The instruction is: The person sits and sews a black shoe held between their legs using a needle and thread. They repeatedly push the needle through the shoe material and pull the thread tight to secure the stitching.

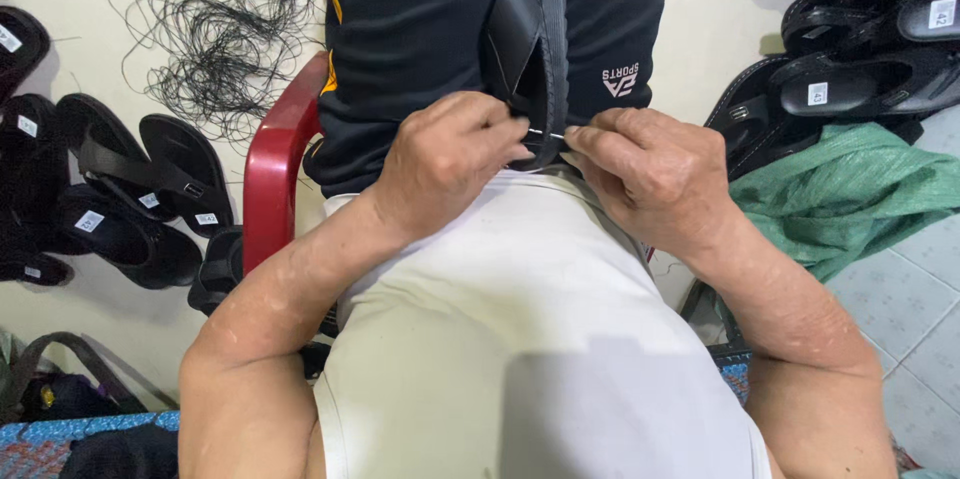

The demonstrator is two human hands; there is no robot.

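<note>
1. Person sits on a red plastic chair [275, 164], white shirt, black shorts with an orange side stripe.
2. A black sandal [530, 29] lies lengthwise on the lap between the thighs, sole edge and strap facing up, its near end against the belly.
3. Left hand [445, 164] is clenched at the sandal's near end, thumb and forefinger pinched on the strap end by a small metal buckle [540, 134].
4. Right hand [650, 174] mirrors it from the other side, fingertips [578, 136] pinching the same strap end. Both hands nearly touch over the buckle.
5. Exact grip under the fingers: cannot tell, knuckles hide it.
6. Floor, left of the chair: a row of finished black sandals [120, 194] with small white tags, lying flat against the pale floor.
7. Behind that row, near the top left: a loose tangle of black thread [215, 29].
8. Top right corner: another pile of black sandals [860, 39], stacked and overlapping, also tagged.
9. Just beside the right forearm, below that pile: a crumpled green woven sack [850, 194] on the tiled floor.
10. Bottom left corner: a dark bag with a handle [60, 384], partly cut off.
</note>
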